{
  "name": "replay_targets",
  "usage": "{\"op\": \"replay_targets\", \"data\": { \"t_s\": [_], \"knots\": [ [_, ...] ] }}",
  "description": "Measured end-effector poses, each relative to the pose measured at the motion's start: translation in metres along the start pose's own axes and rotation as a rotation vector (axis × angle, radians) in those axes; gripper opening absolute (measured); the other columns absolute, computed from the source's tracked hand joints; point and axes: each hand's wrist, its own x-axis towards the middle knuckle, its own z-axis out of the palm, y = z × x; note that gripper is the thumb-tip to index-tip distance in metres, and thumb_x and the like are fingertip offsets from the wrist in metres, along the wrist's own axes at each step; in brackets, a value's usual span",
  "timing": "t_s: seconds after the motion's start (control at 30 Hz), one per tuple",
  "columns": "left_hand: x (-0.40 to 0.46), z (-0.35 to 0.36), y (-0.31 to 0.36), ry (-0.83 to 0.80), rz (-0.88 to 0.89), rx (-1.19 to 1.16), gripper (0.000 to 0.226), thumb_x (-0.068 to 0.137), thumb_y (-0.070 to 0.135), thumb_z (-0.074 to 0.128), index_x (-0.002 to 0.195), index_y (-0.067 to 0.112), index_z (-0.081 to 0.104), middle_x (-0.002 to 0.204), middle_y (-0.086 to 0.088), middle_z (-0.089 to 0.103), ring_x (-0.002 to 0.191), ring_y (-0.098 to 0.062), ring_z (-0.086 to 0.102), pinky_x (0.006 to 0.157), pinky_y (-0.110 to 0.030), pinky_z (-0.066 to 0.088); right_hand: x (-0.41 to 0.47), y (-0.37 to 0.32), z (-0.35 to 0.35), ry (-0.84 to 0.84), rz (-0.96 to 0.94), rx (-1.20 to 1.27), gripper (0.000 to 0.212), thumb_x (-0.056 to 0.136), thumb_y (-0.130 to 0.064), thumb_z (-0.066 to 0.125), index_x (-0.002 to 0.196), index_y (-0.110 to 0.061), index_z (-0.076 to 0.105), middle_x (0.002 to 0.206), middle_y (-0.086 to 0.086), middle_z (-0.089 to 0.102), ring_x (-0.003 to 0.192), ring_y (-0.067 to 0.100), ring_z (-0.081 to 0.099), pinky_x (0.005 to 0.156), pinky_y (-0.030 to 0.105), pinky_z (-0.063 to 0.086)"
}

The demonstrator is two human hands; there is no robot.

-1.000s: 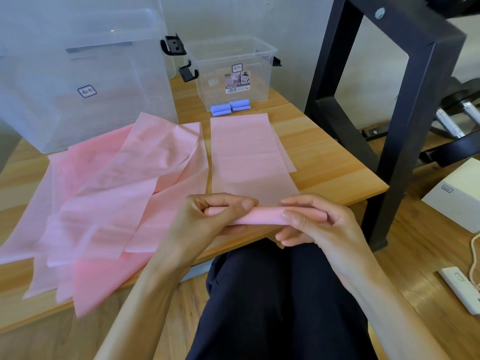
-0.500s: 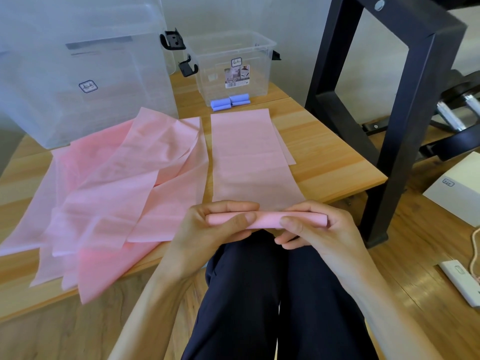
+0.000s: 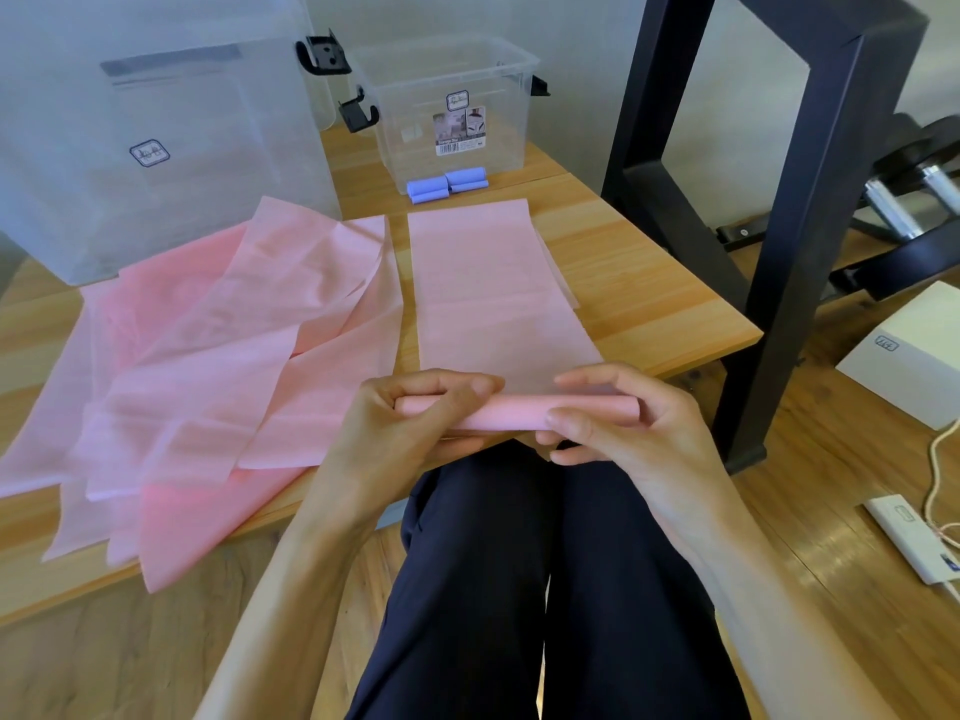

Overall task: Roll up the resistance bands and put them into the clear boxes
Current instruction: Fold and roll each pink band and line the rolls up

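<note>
Rolling goes best, I judge, with even tension and square edges as the pink band (image 3: 488,298) winds away toward twelve o'clock on the table (image 3: 649,283). The left hand (image 3: 410,423) and right hand (image 3: 618,423) each pinch the roll (image 3: 514,414) at six o'clock, fingers curled. Two clear boxes: a large one (image 3: 156,137) at ten, a small one (image 3: 447,111) at twelve holding two or more blue rolls (image 3: 447,185). The loose pink bands (image 3: 208,366) at nine overlap too much to count.
</note>
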Motion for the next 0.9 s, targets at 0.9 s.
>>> {"op": "replay_targets", "data": {
  "t_s": [0.9],
  "knots": [
    [0.0014, 0.0008, -0.0056, -0.066, -0.013, 0.117, 0.022, 0.088, 0.026, 0.063, 0.102, 0.013, 0.075, 0.094, -0.004, 0.077, 0.087, -0.018, 0.075, 0.068, -0.020, 0.058, -0.0028, 0.0009, -0.0059, -0.051, 0.059, -0.037, 0.032, 0.078, -0.019, 0.074, 0.105, -0.003, 0.065, 0.086, 0.013, 0.075, 0.073, 0.030, 0.074, 0.063, 0.032, 0.061]
  ]
}}
